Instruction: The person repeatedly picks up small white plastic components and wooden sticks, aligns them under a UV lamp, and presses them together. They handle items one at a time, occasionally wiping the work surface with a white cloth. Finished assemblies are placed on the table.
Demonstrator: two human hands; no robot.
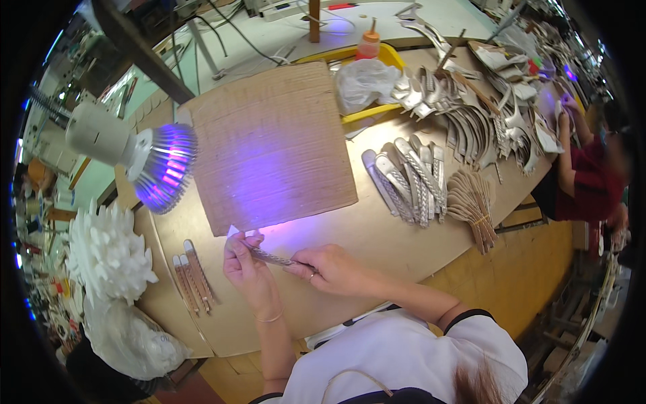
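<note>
Between my two hands runs a narrow braided strap (270,258), silvery grey, held just above the table's near edge. My left hand (243,261) pinches its left end, where a pale pointed tip sticks up past the fingers. Closed round the strap's other end is my right hand (328,269), with a ring on one finger. Several brown-backed braided straps (193,275) lie side by side left of my left hand. Farther right sit a pile of silver braided straps (409,176) and a fanned bundle of brown strips (473,202).
A cardboard sheet (276,128) lies beyond my hands under violet light from a lamp (161,165). A yellow tray (390,57) holds a plastic bag (365,84) and a red bottle (369,44). White foam pieces (108,252) stand left. Another person (592,172) works at right.
</note>
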